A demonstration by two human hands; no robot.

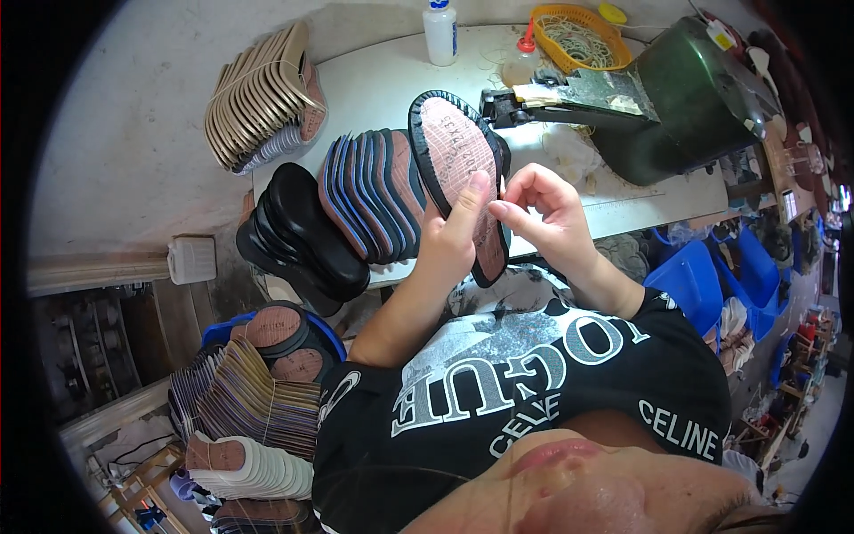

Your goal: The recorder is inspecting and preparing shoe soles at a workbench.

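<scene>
My left hand [455, 230] is closed round the middle of a shoe insole [455, 133], its thumb lying on the pinkish board underside. A black cover wraps over the insole's rim in small pleats. At the right edge, the thumb and bent forefinger of my right hand [553, 214] pinch the insole's margin; exactly what lies between the fingertips is partly hidden. Just beyond the insole is the black metal head [505, 109] of a dark green machine [685, 107]. The insole is tilted up over the near edge of the white table [374, 76].
Left of my hands stand blue-edged insoles [374, 191] and glossy black insoles [307, 227]. A tied beige bundle [258, 98] leans behind them. Farther back are a white bottle [440, 36], a red-tipped bottle [523, 62] and a yellow basket [583, 36]. Blue bins [689, 285] stand right.
</scene>
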